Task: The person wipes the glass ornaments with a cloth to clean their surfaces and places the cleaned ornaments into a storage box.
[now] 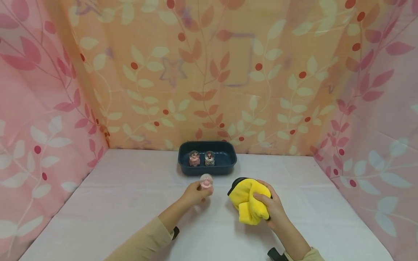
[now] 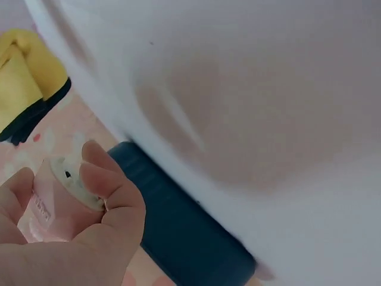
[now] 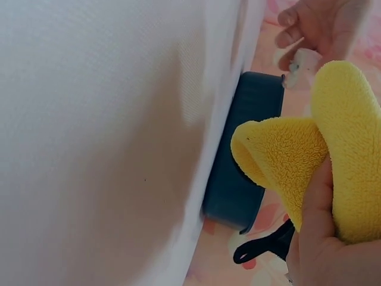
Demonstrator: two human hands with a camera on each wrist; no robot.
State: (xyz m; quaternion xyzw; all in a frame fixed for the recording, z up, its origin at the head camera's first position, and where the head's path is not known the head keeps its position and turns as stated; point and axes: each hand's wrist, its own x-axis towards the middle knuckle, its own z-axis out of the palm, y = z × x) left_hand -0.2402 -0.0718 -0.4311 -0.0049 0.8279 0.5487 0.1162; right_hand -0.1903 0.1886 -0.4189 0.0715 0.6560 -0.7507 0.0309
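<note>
My left hand holds a small snow globe with a clear dome and pink base, above the table just in front of the tray. In the left wrist view, the thumb and fingers pinch its pink base. My right hand grips a bunched yellow cloth with a dark edge, to the right of the globe and apart from it. A dark strip with a looped end sticks out beside the cloth in the right wrist view.
A dark blue tray stands at the back of the white table. Inside it are a pink-based snow globe and a white-based one. Patterned cloth walls enclose the table at the back and both sides.
</note>
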